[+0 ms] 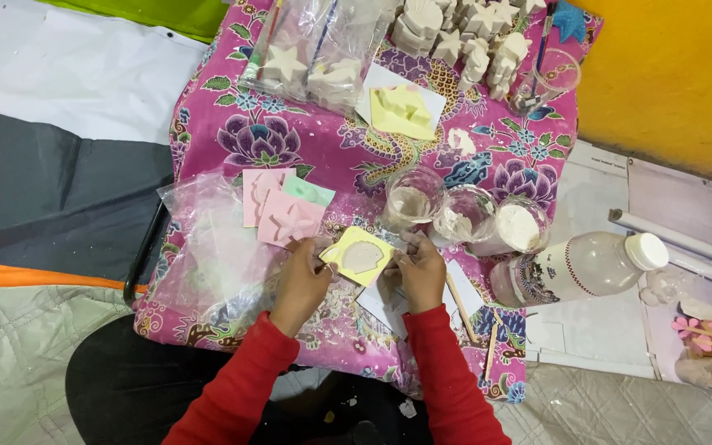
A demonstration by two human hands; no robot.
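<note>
Both my hands hold a small yellow mould (359, 256) filled with pale grey plaster, just above a table covered in a pink flowered cloth (323, 140). My left hand (302, 280) grips its left edge and my right hand (418, 270) grips its right edge. Both sleeves are red. Pink and green moulds (283, 208) lie just beyond my left hand. Under my right hand lie white paper sheets (459, 288).
Three clear cups (465, 214) with white plaster stand past my right hand, a lying plastic bottle (578, 268) to their right. Clear bags (208, 247) lie at left. Wooden sticks (461, 309) rest at right. White plaster figures (463, 29) and another yellow mould (401, 111) fill the far side.
</note>
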